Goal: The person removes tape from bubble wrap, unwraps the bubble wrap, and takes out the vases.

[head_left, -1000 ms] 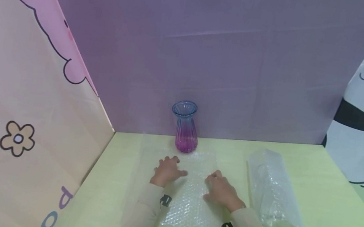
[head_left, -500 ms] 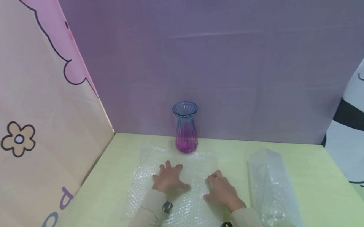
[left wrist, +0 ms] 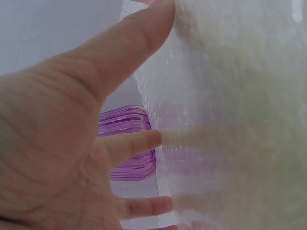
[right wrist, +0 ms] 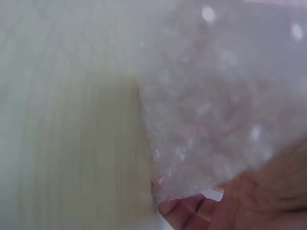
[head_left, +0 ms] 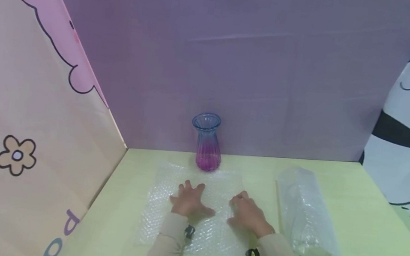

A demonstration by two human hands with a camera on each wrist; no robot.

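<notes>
— Where's the bubble wrap sheet (head_left: 194, 206) right now?

— Flat on the pale green table (head_left: 369, 236), in the middle, just in front of the vase (head_left: 207, 143). The vase stands upright at the sheet's far edge, near the purple back wall (head_left: 237, 63).

— And the hands?

— Both lie on the sheet, a little apart. The left hand (head_left: 189, 201) lies flat with fingers spread and straight, pressing the wrap down. The right hand (head_left: 246, 213) rests on it too, but its fingers look somewhat bent (at the far edge of the hand), and I can't tell whether they pinch the wrap; the right wrist view shows only blurred wrap near the fingertips (right wrist: 192, 211).

— How far along would you judge it?

— Early. The sheet looks spread out and smoothed, but the vase is bare and nothing is wrapped round it. A clear roll of bubble wrap (head_left: 305, 219) lies to the right, well clear of the hands.
</notes>
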